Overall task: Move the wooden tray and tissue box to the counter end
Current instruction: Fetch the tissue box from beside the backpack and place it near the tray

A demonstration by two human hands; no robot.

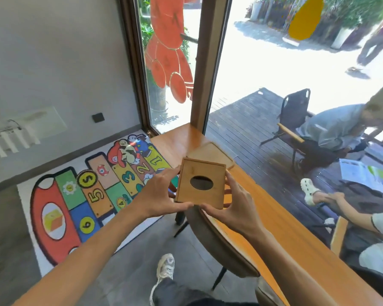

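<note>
Both my hands, left hand (161,195) and right hand (234,204), clasp the wooden tissue box (201,183) by its sides; rigid, probably light, above the table (281,219).

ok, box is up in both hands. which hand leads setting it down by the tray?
Right, probably. The right hand grips the tissue box on the counter side, nearer the wooden tray. The left hand hangs out over the floor.

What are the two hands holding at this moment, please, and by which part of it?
Both hands hold the wooden tissue box by its sides: the left hand on its left and near edges, the right hand on its right and near edges.
</note>
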